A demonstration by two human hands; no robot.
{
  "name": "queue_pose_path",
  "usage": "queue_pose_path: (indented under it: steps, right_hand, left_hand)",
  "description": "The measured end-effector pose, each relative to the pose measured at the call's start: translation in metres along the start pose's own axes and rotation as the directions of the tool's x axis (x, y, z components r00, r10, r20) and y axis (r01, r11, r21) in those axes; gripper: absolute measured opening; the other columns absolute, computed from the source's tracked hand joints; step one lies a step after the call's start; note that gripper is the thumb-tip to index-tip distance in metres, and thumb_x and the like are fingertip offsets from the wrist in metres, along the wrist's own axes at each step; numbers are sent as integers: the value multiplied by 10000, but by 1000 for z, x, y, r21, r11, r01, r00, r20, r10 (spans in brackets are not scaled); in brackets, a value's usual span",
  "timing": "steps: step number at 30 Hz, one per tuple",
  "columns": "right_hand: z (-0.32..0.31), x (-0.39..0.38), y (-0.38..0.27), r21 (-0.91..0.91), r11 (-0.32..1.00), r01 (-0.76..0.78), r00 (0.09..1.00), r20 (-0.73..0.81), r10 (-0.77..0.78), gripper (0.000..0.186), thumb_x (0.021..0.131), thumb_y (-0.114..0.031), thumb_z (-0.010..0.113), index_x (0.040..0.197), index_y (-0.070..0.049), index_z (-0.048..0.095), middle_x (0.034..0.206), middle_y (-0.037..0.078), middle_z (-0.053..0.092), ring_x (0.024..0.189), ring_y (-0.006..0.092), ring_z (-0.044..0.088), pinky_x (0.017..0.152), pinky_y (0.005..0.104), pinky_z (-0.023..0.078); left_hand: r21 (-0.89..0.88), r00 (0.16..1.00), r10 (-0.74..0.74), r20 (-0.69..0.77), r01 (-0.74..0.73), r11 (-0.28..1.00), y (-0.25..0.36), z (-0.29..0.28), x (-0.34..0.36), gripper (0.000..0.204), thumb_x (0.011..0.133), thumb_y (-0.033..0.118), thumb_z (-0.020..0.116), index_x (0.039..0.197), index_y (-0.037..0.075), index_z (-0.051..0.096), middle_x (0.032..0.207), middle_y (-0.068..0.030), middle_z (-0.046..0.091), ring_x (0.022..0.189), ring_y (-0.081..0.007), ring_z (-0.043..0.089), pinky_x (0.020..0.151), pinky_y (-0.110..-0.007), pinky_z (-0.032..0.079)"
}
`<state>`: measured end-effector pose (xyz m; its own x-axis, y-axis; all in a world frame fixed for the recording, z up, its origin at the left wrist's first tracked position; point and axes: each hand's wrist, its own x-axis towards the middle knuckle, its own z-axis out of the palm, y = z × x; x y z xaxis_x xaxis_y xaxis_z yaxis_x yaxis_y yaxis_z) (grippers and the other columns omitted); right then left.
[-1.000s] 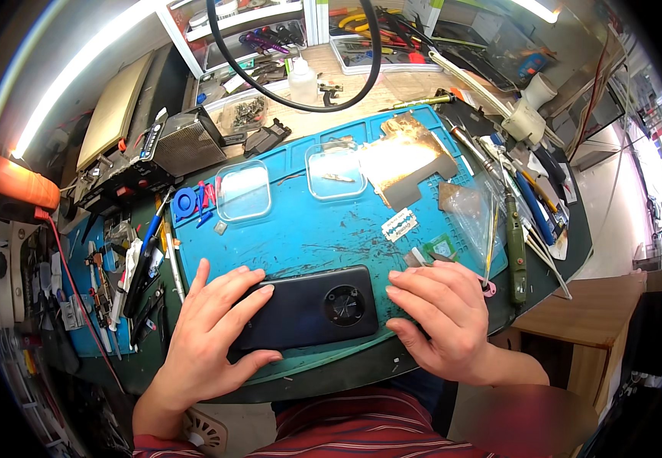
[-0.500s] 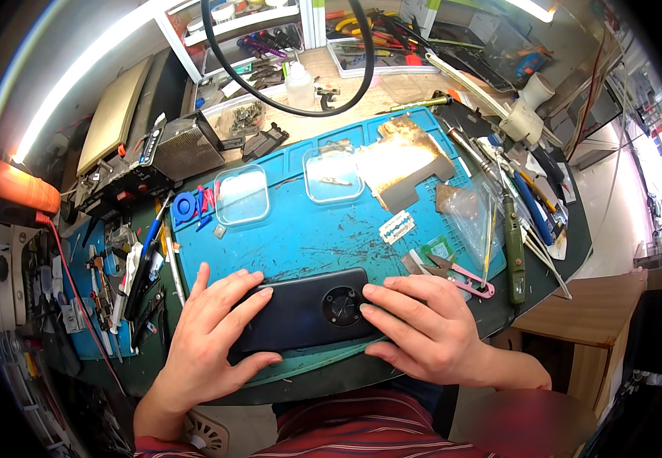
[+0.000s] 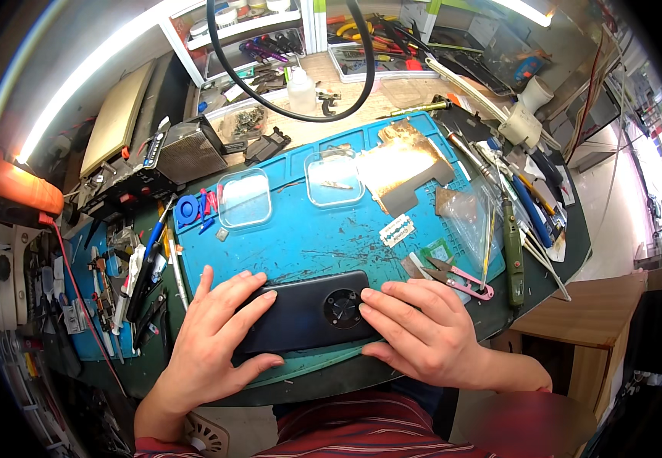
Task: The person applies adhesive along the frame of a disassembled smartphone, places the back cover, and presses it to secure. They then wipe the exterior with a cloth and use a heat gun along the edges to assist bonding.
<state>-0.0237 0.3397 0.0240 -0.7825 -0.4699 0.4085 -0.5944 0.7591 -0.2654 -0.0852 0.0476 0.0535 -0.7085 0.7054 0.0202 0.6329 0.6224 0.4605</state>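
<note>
A dark blue-black smartphone [image 3: 297, 313] lies back side up near the front edge of the blue work mat [image 3: 270, 252], its round camera module toward the right. My left hand [image 3: 213, 343] grips the phone's left part, with fingers along the far edge and the thumb by the near edge. At the other end, my right hand [image 3: 426, 328] has its fingertips against the right edge, next to the camera module. My right thumb is near the lower right corner. The phone's screen side is hidden underneath.
Pink-handled scissors [image 3: 461, 282], a razor blade [image 3: 397, 230] and a green rotary tool [image 3: 513, 252] lie to the right. Beyond the phone are two clear plastic boxes [image 3: 245, 197] and a scorched metal plate [image 3: 403, 164]. A black cable loop [image 3: 369, 69] hangs at the far side.
My right fingers have drawn slightly closer together at the phone's end. The whole view has shifted a little; the left hand keeps its hold.
</note>
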Motion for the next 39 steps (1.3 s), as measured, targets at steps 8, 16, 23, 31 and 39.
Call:
queue_pose_path:
  steps: [8, 16, 23, 31, 39]
  right_hand:
    - [0, 0, -7, -39, 999, 2, 999, 43, 0, 444, 832, -335, 726, 1177, -60, 675, 1242, 91, 635, 1112, 242, 602, 954, 394, 465]
    - [-2, 2, -8, -56, 998, 26, 999, 42, -24, 457, 831, -351, 720, 1170, -47, 678, 1224, 96, 633, 1125, 250, 599, 962, 402, 464]
    - [-2, 2, -7, -44, 998, 50, 997, 61, -47, 450, 830, -324, 729, 1167, -31, 679, 1296, 92, 619, 1213, 252, 576, 981, 392, 457]
    - [-1, 2, -6, -48, 997, 54, 997, 54, -51, 454, 835, -327, 728, 1173, -29, 676, 1291, 91, 625, 1203, 243, 580, 973, 386, 461]
    - [0, 3, -6, -24, 998, 56, 998, 41, -55, 451, 835, -308, 726, 1164, -4, 673, 1281, 110, 631, 1154, 242, 597, 951, 381, 476]
  left_hand:
    - [-24, 999, 36, -18, -36, 999, -3, 2, -3, 697, 729, 350, 826, 1313, 56, 584, 1406, -141, 531, 1339, -355, 465, 1166, -606, 195]
    - [-25, 996, 73, -58, -75, 997, -2, 5, -3, 562, 726, 174, 807, 1250, 72, 630, 1383, -120, 551, 1287, -330, 502, 1151, -582, 267]
    - [68, 981, 190, -44, -187, 980, 10, 14, 5, 659, 690, 149, 810, 1305, 68, 589, 1413, -101, 528, 1300, -303, 492, 1140, -538, 302]
    - [262, 947, 321, -9, -308, 915, 26, 31, 15, 654, 783, 378, 728, 1341, 70, 579, 1436, -57, 518, 1319, -238, 476, 1147, -458, 330]
    - [303, 946, 324, -15, -305, 903, 30, 34, 15, 620, 856, 465, 656, 1315, 51, 597, 1395, -71, 559, 1312, -246, 485, 1146, -465, 334]
